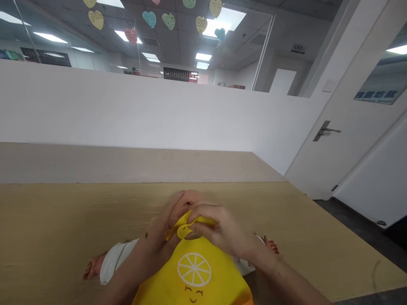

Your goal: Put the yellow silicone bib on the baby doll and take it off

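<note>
"Yellow bib (224, 275)?"
"Lower centre, smooth, round lemon-slice print (194, 270). Right hand (221, 222) pinches its curled strap (183, 231); left hand's (163, 231) grip partly hidden, can't tell."
"Around?"
"Doll (192, 197) beneath, head half-blocked by hands; glossy tan tabletop (79, 212)."

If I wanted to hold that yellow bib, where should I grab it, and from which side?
Probably the narrow neck strap, pinched from above. It is thin and curved, and seems raised near the doll's head, while the front of the yellow bib spreads broad, offering less to pinch.
</note>
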The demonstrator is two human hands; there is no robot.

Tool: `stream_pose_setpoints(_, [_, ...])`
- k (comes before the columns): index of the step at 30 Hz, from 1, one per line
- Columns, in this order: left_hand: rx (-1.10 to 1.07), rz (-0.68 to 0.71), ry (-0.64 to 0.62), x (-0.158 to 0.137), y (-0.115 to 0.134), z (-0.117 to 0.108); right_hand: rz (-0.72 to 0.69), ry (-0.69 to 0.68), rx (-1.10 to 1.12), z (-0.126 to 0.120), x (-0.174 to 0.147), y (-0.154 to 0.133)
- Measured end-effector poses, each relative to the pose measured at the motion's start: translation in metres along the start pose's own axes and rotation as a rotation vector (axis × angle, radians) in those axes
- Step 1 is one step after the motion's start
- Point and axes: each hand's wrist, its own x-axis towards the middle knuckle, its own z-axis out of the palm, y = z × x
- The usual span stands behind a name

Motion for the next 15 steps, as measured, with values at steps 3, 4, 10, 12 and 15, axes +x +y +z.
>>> stream_pose_setpoints(3, [0.034, -0.025, -0.063, 0.0, 0.002, -0.001, -0.036, 0.051, -0.098, -0.005, -0.002, -0.004])
stream_pose_setpoints(4, [0.058, -0.041, -0.053, -0.001, 0.003, -0.003, -0.036, 0.061, -0.108, -0.009, -0.003, -0.005])
stream_pose_setpoints(10, [0.097, -0.214, 0.434, -0.034, 0.011, -0.027, 0.144, 0.186, -0.069, -0.059, -0.019, -0.02])
stream_pose_setpoints(12, [0.09, -0.35, 0.601, -0.054, 0.005, -0.03, 0.225, 0.259, -0.067, -0.085, -0.029, -0.029])
stream_pose_setpoints(15, [0.103, -0.397, 0.504, -0.086, -0.021, -0.026, 0.332, 0.416, -0.105, -0.124, -0.047, -0.046])
